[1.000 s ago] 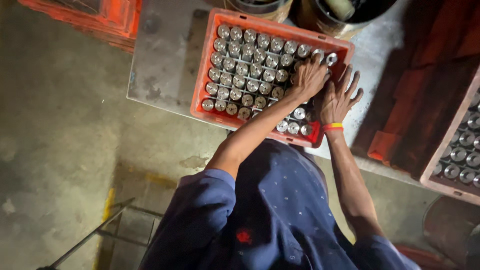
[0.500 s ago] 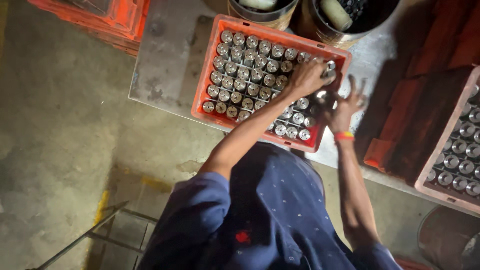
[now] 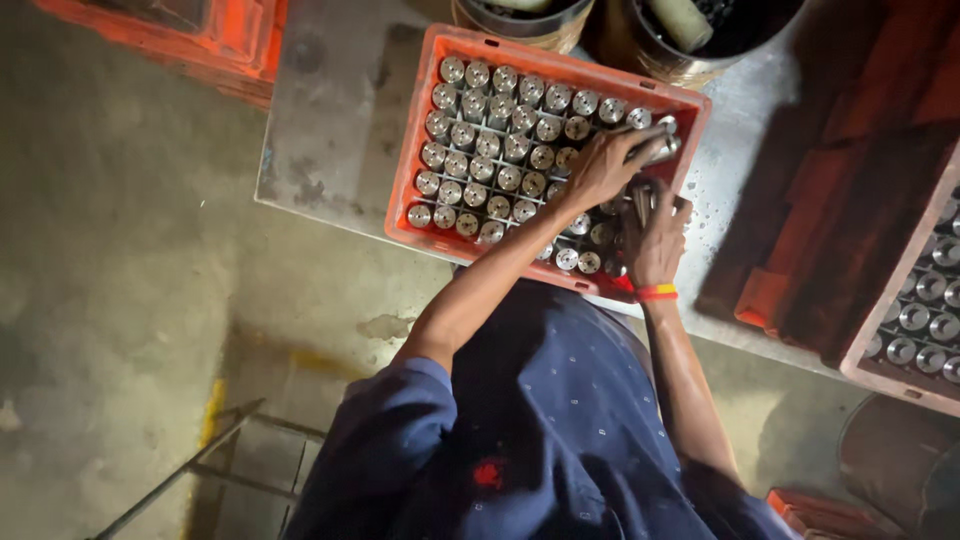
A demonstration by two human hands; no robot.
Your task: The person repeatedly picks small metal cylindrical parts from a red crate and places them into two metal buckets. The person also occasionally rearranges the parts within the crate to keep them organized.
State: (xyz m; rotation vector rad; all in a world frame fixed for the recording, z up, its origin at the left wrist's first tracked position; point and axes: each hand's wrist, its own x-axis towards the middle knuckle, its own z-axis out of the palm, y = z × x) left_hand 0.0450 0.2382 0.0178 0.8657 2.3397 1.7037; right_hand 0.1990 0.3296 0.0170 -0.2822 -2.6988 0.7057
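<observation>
Reaching over an orange crate [image 3: 412,150] on the metal counter [image 3: 330,110], the person is now working both hands closer together at its right end than a second ago. The left hand [image 3: 600,165] is closing its grip around a shiny metal cylinder [image 3: 655,140] there, while the right hand [image 3: 655,240], fingers earlier spread, is curling onto another cylinder [image 3: 640,200] just beside it.

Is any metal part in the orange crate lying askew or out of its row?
Nothing stands out. The metal parts stand upright in even rows in the crate. Both hands hide the right corner.
</observation>
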